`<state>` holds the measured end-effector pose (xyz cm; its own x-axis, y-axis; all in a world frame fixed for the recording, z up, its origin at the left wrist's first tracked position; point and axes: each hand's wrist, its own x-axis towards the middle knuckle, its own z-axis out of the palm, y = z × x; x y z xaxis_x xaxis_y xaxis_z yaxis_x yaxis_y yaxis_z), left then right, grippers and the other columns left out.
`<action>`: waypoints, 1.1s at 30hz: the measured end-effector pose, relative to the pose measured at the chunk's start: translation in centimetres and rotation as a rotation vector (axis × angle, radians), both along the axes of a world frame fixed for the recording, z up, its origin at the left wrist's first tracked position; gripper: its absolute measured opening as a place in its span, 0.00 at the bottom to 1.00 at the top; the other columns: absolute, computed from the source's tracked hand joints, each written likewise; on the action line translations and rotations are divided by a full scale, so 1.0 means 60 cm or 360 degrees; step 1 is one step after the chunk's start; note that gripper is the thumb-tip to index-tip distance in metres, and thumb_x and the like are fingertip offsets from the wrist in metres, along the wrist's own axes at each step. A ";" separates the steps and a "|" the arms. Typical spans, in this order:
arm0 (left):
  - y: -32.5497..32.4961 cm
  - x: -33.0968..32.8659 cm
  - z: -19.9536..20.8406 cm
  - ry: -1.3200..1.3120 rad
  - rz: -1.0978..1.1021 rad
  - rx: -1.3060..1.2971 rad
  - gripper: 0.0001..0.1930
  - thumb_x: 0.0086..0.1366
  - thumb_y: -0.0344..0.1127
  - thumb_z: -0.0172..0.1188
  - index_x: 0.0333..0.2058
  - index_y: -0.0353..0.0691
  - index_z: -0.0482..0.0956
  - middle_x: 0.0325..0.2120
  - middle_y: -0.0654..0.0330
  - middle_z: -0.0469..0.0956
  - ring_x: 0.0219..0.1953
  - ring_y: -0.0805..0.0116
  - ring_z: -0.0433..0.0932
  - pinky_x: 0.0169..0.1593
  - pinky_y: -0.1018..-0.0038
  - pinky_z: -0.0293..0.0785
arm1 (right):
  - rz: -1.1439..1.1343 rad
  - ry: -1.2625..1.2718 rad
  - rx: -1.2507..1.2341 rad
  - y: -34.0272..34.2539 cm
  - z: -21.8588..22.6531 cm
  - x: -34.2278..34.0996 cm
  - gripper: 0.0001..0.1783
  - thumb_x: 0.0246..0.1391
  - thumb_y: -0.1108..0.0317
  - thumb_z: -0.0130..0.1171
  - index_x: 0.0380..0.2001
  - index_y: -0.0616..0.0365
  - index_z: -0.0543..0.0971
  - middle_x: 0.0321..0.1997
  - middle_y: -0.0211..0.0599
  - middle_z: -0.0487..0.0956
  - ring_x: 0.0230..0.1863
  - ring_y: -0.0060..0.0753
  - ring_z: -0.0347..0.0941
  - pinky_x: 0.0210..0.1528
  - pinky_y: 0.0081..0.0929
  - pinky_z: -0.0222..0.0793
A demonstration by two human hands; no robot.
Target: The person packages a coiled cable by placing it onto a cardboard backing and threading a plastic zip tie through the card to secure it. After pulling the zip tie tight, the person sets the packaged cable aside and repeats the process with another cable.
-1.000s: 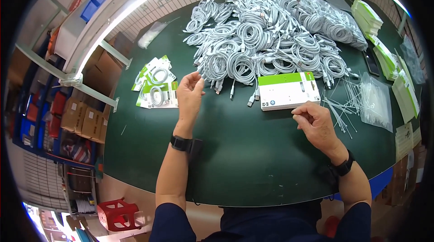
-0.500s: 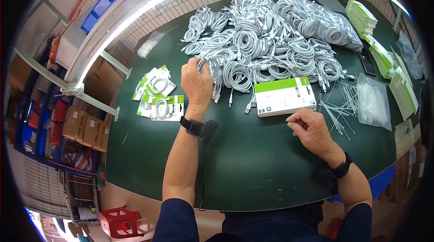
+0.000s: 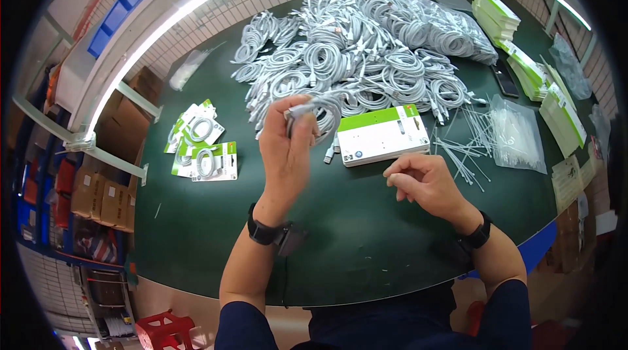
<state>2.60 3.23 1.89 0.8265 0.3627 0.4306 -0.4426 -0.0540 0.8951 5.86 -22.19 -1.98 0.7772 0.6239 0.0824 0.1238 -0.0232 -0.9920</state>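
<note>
A coiled light-grey cable (image 3: 327, 114) is pinched between the thumb and fingers of my left hand (image 3: 286, 144), raised just in front of a big heap of similar coiled cables (image 3: 373, 49). My right hand (image 3: 428, 183) is at the front right corner of a stack of white and green packaging cards (image 3: 383, 140). Its fingers are curled together and nothing shows in them. To the left lie several cards with coiled cables on them (image 3: 206, 161).
White cable ties (image 3: 464, 154) lie loose beside a clear bag of ties (image 3: 517, 137). At the right stand card stacks (image 3: 562, 114) and a dark phone (image 3: 504, 80). Another bag of ties (image 3: 186, 72) lies far left. A metal shelf frame (image 3: 118, 160) edges the table.
My left hand has come away from the heap toward me, now with a coiled cable lifted in it. The right hand stays near the card stack. The whole view has shifted slightly.
</note>
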 end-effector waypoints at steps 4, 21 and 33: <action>-0.055 -0.022 -0.008 -0.0552 -0.0018 0.1171 0.10 0.60 0.27 0.64 0.41 0.41 0.79 0.29 0.63 0.79 0.36 0.65 0.79 0.46 0.67 0.77 | 0.0260 0.0684 0.0409 -0.014 0.018 0.013 0.14 0.68 0.67 0.56 0.46 0.69 0.78 0.32 0.33 0.80 0.22 0.18 0.73 0.23 0.14 0.68; -0.061 -0.027 -0.067 -0.0812 -0.0089 0.1217 0.18 0.46 0.17 0.68 0.37 0.42 0.81 0.34 0.62 0.84 0.48 0.53 0.79 0.57 0.57 0.75 | 0.0631 0.1181 0.0464 -0.031 0.025 0.025 0.21 0.74 0.60 0.49 0.60 0.65 0.71 0.33 0.25 0.73 0.18 0.11 0.57 0.19 0.13 0.54; -0.142 -0.030 -0.096 0.0451 -0.1044 -0.1079 0.18 0.77 0.42 0.48 0.58 0.38 0.72 0.51 0.55 0.77 0.52 0.67 0.76 0.57 0.65 0.74 | -0.0113 0.0885 0.0958 -0.007 -0.005 0.013 0.24 0.73 0.60 0.50 0.64 0.63 0.67 0.38 0.23 0.72 0.28 0.11 0.62 0.26 0.12 0.58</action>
